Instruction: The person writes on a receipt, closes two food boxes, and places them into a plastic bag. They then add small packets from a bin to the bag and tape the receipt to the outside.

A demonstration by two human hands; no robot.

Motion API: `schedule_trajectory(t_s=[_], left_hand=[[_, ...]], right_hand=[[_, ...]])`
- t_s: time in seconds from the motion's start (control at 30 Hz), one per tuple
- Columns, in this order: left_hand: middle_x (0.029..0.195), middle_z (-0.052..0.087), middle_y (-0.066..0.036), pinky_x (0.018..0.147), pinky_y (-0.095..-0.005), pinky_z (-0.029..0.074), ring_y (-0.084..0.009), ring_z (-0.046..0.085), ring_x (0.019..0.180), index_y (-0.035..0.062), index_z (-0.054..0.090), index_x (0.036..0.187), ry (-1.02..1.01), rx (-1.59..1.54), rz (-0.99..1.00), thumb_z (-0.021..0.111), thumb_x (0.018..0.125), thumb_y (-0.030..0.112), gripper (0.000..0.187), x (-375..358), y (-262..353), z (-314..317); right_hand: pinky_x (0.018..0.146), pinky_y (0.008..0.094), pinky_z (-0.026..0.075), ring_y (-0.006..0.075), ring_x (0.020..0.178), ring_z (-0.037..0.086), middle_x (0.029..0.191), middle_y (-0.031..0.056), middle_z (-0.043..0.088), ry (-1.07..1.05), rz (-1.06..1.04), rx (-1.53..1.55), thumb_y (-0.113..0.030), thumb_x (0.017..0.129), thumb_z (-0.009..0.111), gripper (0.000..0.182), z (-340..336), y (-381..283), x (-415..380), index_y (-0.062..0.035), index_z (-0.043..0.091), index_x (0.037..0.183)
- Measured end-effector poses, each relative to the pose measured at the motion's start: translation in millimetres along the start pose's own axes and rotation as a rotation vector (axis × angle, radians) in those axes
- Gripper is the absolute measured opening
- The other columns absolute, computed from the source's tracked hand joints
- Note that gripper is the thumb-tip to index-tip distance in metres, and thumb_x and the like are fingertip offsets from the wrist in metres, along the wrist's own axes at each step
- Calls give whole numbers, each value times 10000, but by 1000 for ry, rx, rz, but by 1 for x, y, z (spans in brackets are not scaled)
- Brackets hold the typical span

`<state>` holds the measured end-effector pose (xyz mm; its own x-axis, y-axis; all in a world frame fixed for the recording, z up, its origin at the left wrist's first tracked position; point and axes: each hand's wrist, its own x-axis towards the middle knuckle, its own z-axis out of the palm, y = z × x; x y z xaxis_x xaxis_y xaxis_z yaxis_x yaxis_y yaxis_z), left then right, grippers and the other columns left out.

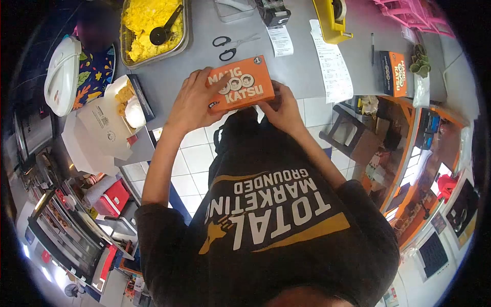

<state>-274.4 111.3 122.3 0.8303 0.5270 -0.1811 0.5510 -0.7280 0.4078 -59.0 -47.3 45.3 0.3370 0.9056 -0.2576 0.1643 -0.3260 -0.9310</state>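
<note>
A closed orange food box (241,87) printed "Mang Katsu" is held between my two hands at the counter's near edge. My left hand (193,102) grips its left end, fingers over the top. My right hand (284,108) holds the right end, with the thumb on the near lower corner. Just beyond the box lie black-handled scissors (232,46), blades pointing right. To the left stands an open food box (102,125) with its white lid folded back; fried pieces (124,94) and a white mound of food (135,112) show inside.
A tray of yellow food (151,23) with a black scoop (162,31) sits back left, near a white lidded container (62,77). Paper receipts (332,69), a yellow tape dispenser (331,20), a pen (373,49) and another orange box (394,74) lie right. Shelves (409,169) stand below.
</note>
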Motion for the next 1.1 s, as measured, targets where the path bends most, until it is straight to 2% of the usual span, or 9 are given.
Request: schedule_trajectory(t_s=[0.2,0.33,0.5,0.6,0.7,0.8,1.0,1.07,1.1], left_hand=[[1438,390,-268,1103,-487,343,-422,398,1316,281,525,1457,-33,118,88,804,744,328,767,3,-3,10],[1440,356,-305,1106,-522,316,-464,363,1322,352,504,1466,2,151,139,754,813,351,699,-2,-8,21],[1442,342,-326,1112,-550,295,-478,350,1327,360,495,1474,-5,169,171,720,849,368,664,-4,-12,23],[1453,332,-331,1119,-567,281,-478,340,1339,349,491,1478,-4,175,178,704,862,376,652,-4,-11,23],[1476,309,-333,1130,-586,261,-482,317,1362,338,481,1485,14,195,207,687,877,411,647,0,-9,21],[1504,282,-330,1138,-601,240,-485,294,1385,339,457,1498,40,198,219,676,885,442,659,2,-3,28],[1526,256,-323,1142,-607,224,-482,267,1403,349,419,1518,78,212,199,671,890,430,682,13,2,41],[1527,239,-325,1152,-611,207,-491,232,1417,331,417,1525,61,172,195,665,899,378,675,11,5,39],[1527,239,-325,1150,-608,209,-489,232,1418,333,418,1524,62,174,192,664,900,377,673,12,6,39]], right_hand=[[863,371,546,291,1107,551,1143,200,563,213,-173,-192,-134,839,746,580,22,23,6,12,500,1344],[838,372,536,297,1062,582,1147,192,567,207,33,87,-92,853,699,522,20,32,12,-14,521,1337],[813,375,542,303,995,620,1178,191,573,226,74,158,-29,877,624,444,13,23,15,-13,544,1313],[825,366,553,317,1024,633,1207,200,587,242,-76,-14,2,870,599,481,10,15,10,-29,541,1346],[852,374,564,338,1036,653,1255,215,593,114,-394,-356,17,854,602,540,-6,-12,-1,-51,533,1385],[835,396,578,342,1026,670,1291,214,594,-110,-472,-618,-1,849,621,590,-26,10,5,-70,512,1425],[750,389,600,303,818,721,1240,203,631,96,-840,-669,-108,898,648,480,-54,4,50,-11,541,1355],[692,361,612,259,785,736,1145,213,666,217,-80,-265,-174,938,657,399,-60,-74,85,13,565,1279],[690,349,624,228,804,732,1092,189,683,252,-88,-81,-213,950,666,424,-64,-61,122,7,555,1296]])
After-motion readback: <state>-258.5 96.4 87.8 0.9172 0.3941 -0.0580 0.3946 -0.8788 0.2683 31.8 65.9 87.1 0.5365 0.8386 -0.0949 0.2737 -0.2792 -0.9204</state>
